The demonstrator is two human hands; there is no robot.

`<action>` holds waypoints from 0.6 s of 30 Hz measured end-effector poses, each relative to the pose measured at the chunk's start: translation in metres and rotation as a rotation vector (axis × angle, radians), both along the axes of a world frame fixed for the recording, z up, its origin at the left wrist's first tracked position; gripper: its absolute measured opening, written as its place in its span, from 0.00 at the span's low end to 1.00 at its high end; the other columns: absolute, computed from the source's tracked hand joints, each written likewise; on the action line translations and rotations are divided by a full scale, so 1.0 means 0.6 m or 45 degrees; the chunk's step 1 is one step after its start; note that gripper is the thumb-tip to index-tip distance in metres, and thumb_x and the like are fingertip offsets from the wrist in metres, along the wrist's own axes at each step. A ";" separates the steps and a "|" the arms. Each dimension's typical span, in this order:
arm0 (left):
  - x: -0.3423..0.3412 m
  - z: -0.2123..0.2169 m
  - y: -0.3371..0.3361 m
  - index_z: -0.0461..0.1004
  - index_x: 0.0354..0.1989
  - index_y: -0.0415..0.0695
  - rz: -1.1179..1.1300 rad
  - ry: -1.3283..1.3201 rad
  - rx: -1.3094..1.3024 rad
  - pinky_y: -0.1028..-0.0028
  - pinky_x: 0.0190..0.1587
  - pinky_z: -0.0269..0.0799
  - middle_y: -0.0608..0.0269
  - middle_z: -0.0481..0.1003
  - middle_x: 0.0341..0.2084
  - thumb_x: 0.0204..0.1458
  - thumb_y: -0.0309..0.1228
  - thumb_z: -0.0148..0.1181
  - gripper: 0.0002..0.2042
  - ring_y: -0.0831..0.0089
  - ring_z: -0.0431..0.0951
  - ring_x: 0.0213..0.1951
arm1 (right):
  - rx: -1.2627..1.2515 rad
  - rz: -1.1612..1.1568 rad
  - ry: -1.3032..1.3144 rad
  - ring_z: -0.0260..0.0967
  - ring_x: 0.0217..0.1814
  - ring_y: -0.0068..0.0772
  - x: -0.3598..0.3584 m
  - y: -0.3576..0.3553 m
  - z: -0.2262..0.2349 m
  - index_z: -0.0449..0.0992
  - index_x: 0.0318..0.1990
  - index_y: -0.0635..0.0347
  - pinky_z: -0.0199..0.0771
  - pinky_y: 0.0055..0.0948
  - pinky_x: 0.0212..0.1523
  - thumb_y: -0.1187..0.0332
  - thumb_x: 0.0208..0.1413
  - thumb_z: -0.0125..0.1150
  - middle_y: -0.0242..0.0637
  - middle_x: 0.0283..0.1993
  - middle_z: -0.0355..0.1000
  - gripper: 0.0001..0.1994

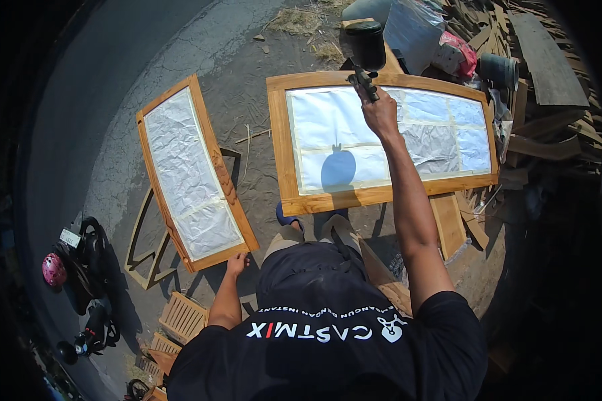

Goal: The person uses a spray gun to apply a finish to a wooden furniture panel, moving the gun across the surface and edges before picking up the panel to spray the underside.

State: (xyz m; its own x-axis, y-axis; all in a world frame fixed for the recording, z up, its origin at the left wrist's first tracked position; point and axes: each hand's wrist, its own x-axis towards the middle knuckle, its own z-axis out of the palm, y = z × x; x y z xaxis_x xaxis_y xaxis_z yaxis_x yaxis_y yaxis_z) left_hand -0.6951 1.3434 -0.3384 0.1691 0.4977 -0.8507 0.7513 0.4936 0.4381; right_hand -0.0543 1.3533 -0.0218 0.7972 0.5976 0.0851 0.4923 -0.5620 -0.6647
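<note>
My right hand [380,113] is wrapped round the grip of a spray gun [364,84] topped with a dark round cup [366,48]. The gun is held over the top rail of a large wooden framed panel [381,199], whose middle is masked with taped white and grey paper [344,117]. On that paper falls the gun's shadow. Down at the left, my left hand [237,263] has its fingers curled at the bottom rail of a narrower wooden framed panel [231,170], also covered with crumpled, taped paper [187,174]. This panel sits tilted on a wooden stand [140,234].
A motorcycle [80,267] with a pink helmet [54,269] stands at the far left by the asphalt road [107,73]. Wood scraps [548,53], a grey bucket [499,71] and sacks [413,33] crowd the right. Slatted wooden pieces [182,317] lie near my left elbow.
</note>
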 end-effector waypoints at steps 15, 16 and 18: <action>0.200 0.007 -0.074 0.78 0.46 0.39 -0.069 -0.044 -0.065 0.72 0.34 0.77 0.58 0.80 0.29 0.66 0.37 0.53 0.14 0.71 0.81 0.29 | -0.032 -0.272 0.099 0.76 0.37 0.60 0.279 -0.212 0.027 0.80 0.36 0.65 0.72 0.48 0.38 0.44 0.61 0.60 0.55 0.30 0.77 0.27; 0.212 0.008 -0.078 0.78 0.46 0.39 -0.080 -0.054 -0.073 0.72 0.35 0.77 0.58 0.81 0.30 0.66 0.37 0.53 0.14 0.70 0.82 0.30 | -0.039 -0.291 0.081 0.74 0.33 0.51 0.297 -0.223 0.030 0.80 0.37 0.65 0.71 0.44 0.36 0.44 0.62 0.61 0.50 0.27 0.76 0.26; 0.238 0.009 -0.083 0.78 0.47 0.39 -0.103 -0.077 -0.088 0.72 0.37 0.78 0.57 0.81 0.31 0.66 0.37 0.52 0.14 0.69 0.82 0.32 | -0.053 -0.330 0.042 0.69 0.25 0.33 0.331 -0.243 0.040 0.81 0.39 0.64 0.69 0.37 0.31 0.46 0.63 0.61 0.40 0.22 0.72 0.24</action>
State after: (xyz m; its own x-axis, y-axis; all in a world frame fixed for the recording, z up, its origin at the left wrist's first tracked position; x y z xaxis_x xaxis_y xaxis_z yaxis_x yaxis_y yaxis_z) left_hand -0.5525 1.2934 -0.3332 0.2582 0.4209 -0.8696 0.7631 0.4632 0.4507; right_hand 0.1441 1.2076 0.0025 0.9260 0.3758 0.0363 0.3070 -0.6935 -0.6518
